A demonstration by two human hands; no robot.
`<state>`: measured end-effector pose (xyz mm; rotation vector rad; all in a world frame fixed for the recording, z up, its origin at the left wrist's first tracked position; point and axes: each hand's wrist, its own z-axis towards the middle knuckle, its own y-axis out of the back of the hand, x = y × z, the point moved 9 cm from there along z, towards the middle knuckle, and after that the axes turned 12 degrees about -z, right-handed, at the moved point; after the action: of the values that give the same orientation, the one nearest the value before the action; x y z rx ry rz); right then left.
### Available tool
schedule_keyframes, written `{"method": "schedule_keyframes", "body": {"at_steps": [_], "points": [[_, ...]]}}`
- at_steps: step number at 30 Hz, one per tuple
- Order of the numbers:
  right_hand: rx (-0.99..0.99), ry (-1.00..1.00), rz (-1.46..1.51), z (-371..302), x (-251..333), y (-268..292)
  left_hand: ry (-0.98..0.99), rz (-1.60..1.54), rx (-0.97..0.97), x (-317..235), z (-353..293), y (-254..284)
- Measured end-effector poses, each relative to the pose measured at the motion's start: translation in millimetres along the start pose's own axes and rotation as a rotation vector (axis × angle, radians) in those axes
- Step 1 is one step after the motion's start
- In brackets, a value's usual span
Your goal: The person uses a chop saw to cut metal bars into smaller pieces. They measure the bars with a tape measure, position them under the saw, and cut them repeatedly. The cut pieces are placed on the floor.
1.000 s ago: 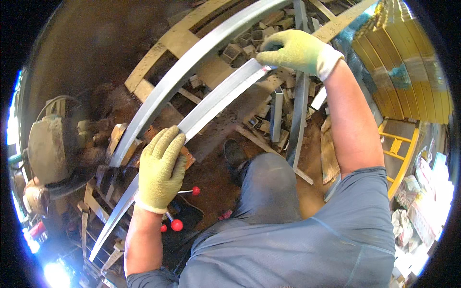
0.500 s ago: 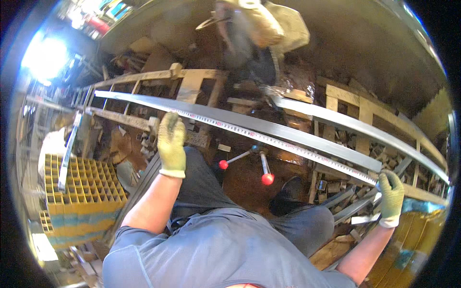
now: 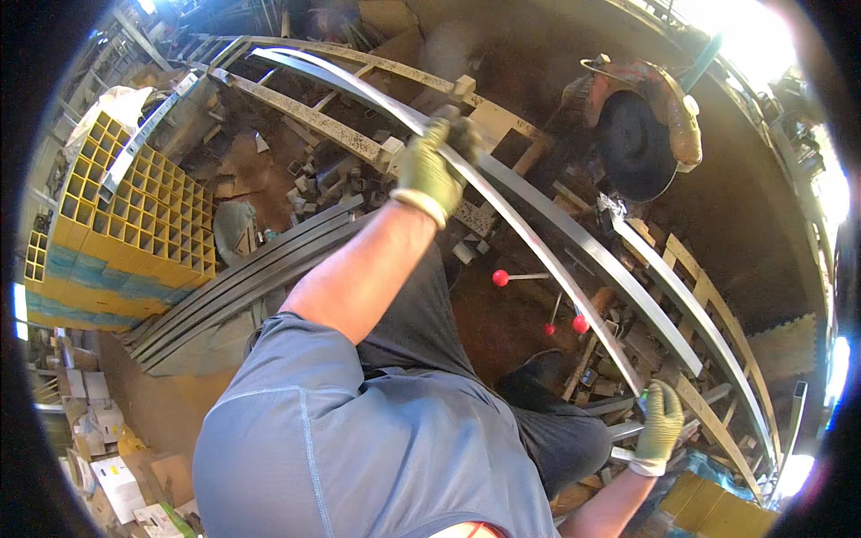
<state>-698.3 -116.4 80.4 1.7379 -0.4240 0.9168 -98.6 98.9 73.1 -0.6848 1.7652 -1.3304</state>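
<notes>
A silvery metal bar [image 3: 596, 255] runs slantwise from the far left to the right in front of me. The long pale blade of a tape measure [image 3: 541, 244] stretches along its near side. My left hand [image 3: 429, 172], in a yellowish glove with a darkened fingertip area, is closed on the blade around its middle and is close to the bar. My right hand [image 3: 662, 426], also gloved, grips the blade's near right end. A little blue-green shows at its fingers; the tape case is mostly hidden. Below the blade, a machine lever with red knobs [image 3: 500, 278] sticks out.
A second metal bar [image 3: 708, 314] lies farther right. Ladder-like wooden frames [image 3: 332, 125] stand behind. A stack of yellow square tubes [image 3: 134, 233] is at the left, beside long grey bars [image 3: 260, 269]. A machine with a black round part [image 3: 635, 143] stands far right. Offcuts litter the floor.
My view has turned, so the scene sits tilted. My left hand has reached farther out along the tape blade. The blade now stands apart from the bar toward its right end.
</notes>
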Motion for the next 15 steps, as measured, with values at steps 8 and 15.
{"method": "schedule_keyframes", "body": {"at_steps": [8, 15], "points": [[-0.052, 0.051, 0.026, -50.8, 54.7, -68.0, 0.525, -0.013, 0.138, 93.5, -153.4, 0.5], [-0.041, -0.004, 0.003, -70.1, 59.2, -40.8, -0.044, -0.052, 0.057, -110.7, -25.3, 58.9]]}}
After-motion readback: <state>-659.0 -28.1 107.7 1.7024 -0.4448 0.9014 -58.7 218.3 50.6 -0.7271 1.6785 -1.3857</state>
